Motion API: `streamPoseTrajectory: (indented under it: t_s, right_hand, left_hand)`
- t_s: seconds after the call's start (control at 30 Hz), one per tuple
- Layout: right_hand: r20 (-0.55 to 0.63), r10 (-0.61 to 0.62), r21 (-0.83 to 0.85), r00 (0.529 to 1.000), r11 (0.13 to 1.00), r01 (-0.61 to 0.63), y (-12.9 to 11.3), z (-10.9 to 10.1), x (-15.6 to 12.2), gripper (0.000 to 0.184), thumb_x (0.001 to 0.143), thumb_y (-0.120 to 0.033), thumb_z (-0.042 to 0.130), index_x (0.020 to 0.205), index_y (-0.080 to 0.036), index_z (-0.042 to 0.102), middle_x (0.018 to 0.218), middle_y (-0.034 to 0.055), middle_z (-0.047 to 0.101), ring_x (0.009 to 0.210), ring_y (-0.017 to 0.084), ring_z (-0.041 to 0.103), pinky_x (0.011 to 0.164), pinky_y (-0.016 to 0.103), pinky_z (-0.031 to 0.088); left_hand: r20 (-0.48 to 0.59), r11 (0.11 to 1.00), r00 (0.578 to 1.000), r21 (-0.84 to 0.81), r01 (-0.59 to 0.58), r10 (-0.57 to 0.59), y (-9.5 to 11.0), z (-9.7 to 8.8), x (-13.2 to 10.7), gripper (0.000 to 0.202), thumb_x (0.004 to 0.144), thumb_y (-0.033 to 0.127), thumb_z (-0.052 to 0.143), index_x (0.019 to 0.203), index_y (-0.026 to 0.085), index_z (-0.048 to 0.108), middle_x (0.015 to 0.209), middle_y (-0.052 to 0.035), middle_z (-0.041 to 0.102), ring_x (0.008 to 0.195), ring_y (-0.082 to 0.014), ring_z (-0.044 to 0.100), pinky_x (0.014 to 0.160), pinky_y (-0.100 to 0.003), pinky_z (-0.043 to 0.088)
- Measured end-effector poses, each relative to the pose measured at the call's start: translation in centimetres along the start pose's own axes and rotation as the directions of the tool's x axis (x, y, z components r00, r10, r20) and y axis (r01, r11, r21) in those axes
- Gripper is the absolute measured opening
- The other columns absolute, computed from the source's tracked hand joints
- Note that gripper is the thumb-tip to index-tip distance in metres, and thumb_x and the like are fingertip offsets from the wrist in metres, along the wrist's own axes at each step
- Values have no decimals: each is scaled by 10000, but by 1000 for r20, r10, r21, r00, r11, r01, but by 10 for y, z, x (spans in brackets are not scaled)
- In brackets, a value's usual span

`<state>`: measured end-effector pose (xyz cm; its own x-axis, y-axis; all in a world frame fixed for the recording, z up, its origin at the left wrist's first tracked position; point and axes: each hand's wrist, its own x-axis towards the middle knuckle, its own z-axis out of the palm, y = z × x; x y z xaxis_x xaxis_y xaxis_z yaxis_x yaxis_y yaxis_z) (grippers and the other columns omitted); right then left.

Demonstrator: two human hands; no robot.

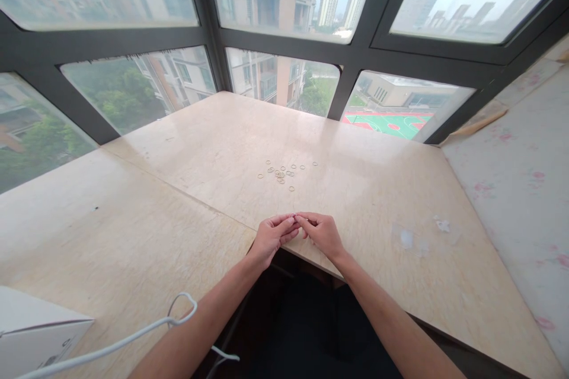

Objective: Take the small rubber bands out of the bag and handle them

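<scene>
1. Head view: shows left hand (272,235) and right hand (323,233) set fingertip to fingertip over the near edge of the table (377,189).
2. Pinched, both, on a tiny piece (293,215) between the fingertips, too small to identify. Held close in, probably for steadier, nearer work.
3. Beyond the hands, near but apart: loose rings (284,173) scattered flat on the table, likely a supply kept within reach.
4. Off at lower left, well apart: white cable (178,317) and white box (35,331).
</scene>
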<state>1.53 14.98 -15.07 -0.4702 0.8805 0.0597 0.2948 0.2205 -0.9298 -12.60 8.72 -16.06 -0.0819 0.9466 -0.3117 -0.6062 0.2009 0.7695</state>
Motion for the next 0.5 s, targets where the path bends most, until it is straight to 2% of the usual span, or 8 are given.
streamPoseTrajectory:
  t_s: [0.2, 0.33, 0.5]
  right_hand:
    - [-3, 70, 71, 998, 995, -70, 7, 6, -6, 362, 845, -446, 594, 1042, -185, 748, 514, -1, 587, 363, 95, 430, 374, 217, 351]
    - [28, 87, 152, 996, 984, -90, 11, 5, -6, 436, 825, -460, 605, 1128, -167, 717, 511, 3, 587, 356, 90, 422, 360, 215, 350]
    - [79, 86, 187, 993, 977, -100, 12, -4, -5, 470, 824, -462, 617, 1158, -142, 698, 506, 2, 587, 361, 72, 411, 375, 201, 359]
  left_hand:
    - [33, 994, 997, 83, -75, 73, -1, 7, -3, 347, 713, 359, 792, 930, 96, 730, 929, -99, 706, 876, -186, 671, 941, -347, 518]
    - [58, 981, 996, 176, -76, 67, 0, 7, -1, 371, 723, 411, 769, 939, 113, 727, 881, -76, 704, 775, -166, 672, 884, -343, 540]
    - [58, 916, 986, 365, -166, 156, 3, 7, 2, 370, 760, 449, 716, 952, 132, 717, 929, -90, 703, 851, -208, 674, 841, -332, 548]
